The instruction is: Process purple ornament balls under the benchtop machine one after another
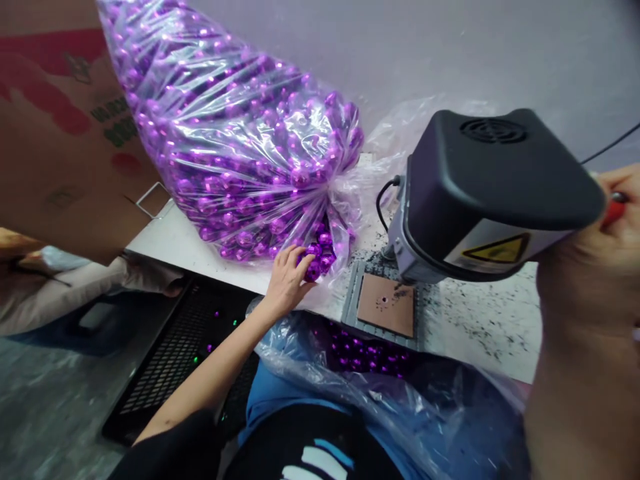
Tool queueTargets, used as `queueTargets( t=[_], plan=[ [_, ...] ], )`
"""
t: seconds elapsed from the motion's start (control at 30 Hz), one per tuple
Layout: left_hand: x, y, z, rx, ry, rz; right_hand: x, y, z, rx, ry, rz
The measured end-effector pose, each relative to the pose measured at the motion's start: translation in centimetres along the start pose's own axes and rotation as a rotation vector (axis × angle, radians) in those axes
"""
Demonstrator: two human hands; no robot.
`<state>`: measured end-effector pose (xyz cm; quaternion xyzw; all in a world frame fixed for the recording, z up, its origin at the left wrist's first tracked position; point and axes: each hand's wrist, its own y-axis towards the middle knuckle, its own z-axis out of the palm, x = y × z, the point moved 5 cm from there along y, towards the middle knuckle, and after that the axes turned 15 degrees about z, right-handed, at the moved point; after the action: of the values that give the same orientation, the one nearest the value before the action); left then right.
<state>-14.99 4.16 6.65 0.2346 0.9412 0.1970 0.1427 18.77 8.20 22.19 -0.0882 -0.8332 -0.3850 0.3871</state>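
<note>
My left hand (287, 283) is at the open mouth of a clear plastic bag (240, 133) full of shiny faceted purple balls. Its thumb and fingers curl around a purple ball (313, 271) at the edge of the loose cluster there. At the right edge, my right hand (623, 213) is closed on the red-knobbed lever (614, 208) of a black drill press (505, 180). Part of that hand is cut off by the frame. Below the press head lies a square brown board (385, 303) with a small hole, on a grey slotted base (354, 293).
Dark shavings lie scattered over the white table (490, 320). An open plastic bag (320, 373) with more purple balls hangs at my lap. A cardboard box (65, 133) stands left, above a black mesh crate (160, 353). Another person's sleeve (60, 293) shows at far left.
</note>
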Motion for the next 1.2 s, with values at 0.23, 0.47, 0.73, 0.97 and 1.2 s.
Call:
queueTargets(
  t=[0.23,0.47,0.73,0.97,1.2],
  plan=[
    [-5.9,-1.1,0.7,-0.161,-1.578,-0.482,0.1,0.3,0.0,-0.025,0.124,0.053],
    [-9.0,-0.8,7.2,0.08,-2.173,-0.794,1.5,0.3,-0.3,0.041,0.088,0.003],
    [-8.0,0.1,7.6,0.104,-1.996,-0.777,1.6,0.1,-0.1,0.084,0.131,0.022],
    [-7.7,1.4,7.7,0.076,-2.031,-0.784,1.7,0.1,-0.1,0.092,0.167,0.018],
    [-7.3,2.7,7.6,-0.073,-1.262,-0.405,1.3,0.1,0.0,0.124,0.195,-0.002]
  ],
)
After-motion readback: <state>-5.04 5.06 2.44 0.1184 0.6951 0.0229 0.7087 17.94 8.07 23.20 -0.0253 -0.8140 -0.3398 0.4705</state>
